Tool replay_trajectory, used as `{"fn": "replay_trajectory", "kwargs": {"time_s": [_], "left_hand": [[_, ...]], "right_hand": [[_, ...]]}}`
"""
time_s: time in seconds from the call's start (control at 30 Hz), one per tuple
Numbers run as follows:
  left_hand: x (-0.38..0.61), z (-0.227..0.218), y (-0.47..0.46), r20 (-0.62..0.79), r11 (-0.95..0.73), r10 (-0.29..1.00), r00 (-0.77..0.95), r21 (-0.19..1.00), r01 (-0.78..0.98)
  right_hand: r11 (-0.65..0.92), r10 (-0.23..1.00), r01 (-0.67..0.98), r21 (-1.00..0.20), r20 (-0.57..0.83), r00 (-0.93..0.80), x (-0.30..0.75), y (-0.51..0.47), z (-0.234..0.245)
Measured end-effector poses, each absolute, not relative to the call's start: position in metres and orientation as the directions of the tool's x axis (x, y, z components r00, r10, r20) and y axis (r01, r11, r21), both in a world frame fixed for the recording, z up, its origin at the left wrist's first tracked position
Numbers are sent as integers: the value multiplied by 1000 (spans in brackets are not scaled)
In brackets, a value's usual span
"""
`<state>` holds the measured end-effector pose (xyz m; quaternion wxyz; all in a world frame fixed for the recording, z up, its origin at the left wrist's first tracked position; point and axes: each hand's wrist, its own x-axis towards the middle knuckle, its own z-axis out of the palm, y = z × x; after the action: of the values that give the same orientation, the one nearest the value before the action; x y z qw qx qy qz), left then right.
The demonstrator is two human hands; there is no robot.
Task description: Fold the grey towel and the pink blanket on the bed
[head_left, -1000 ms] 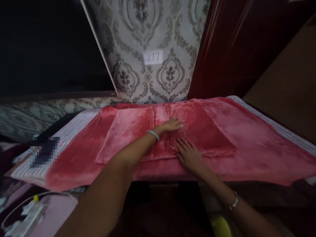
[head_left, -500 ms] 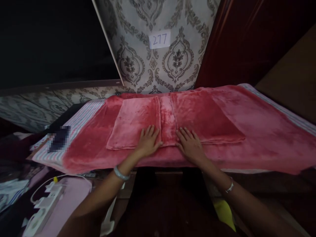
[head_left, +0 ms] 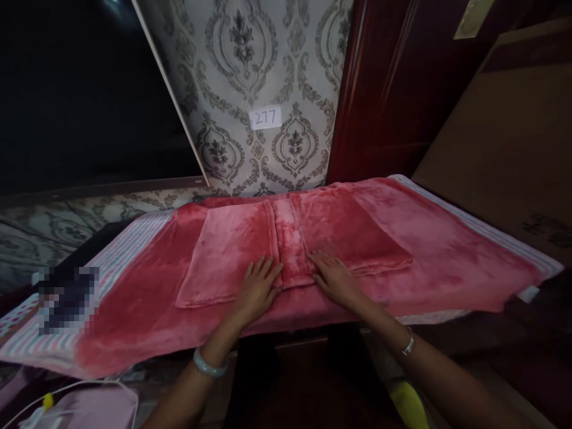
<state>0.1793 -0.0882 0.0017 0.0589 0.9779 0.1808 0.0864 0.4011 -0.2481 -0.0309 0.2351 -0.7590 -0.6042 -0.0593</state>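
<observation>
A red plush cloth (head_left: 232,238) lies folded, its left and right parts turned in toward the middle with a narrow strip between their edges. My left hand (head_left: 258,286) rests flat on the front of the left part, fingers spread, near the inner edge. On the front inner corner of the right part lies my right hand (head_left: 335,279), its fingers stretched out and close together, palm down. Neither hand visibly grips the cloth. Underneath spreads a larger red plush cover (head_left: 447,262) with striped borders.
A dark television screen (head_left: 89,101) stands at the back left. Patterned wallpaper bears a paper marked 277 (head_left: 266,117). A dark red wooden panel (head_left: 379,89) and a cardboard box (head_left: 504,131) stand at the right. A blurred-out dark item (head_left: 69,301) lies on the left striped border.
The camera view has tilted up and shifted right, showing more of the box. Both hands stay on the folded cloth; my right fingers sit closer together at its inner edge.
</observation>
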Motion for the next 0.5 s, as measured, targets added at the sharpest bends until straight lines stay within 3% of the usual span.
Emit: {"fn": "replay_trajectory", "kwargs": {"time_s": [0.3, 0.4, 0.5], "left_hand": [[201, -5, -84, 442, -891, 448, 778, 291, 348], [208, -15, -95, 465, -883, 469, 751, 234, 406], [208, -24, -104, 379, -887, 455, 805, 116, 447]], "right_hand": [[-157, 881, 975, -158, 423, 210, 398, -242, -20], [-153, 869, 981, -121, 456, 192, 397, -241, -23], [-154, 890, 986, -58, 426, 164, 389, -243, -28]]}}
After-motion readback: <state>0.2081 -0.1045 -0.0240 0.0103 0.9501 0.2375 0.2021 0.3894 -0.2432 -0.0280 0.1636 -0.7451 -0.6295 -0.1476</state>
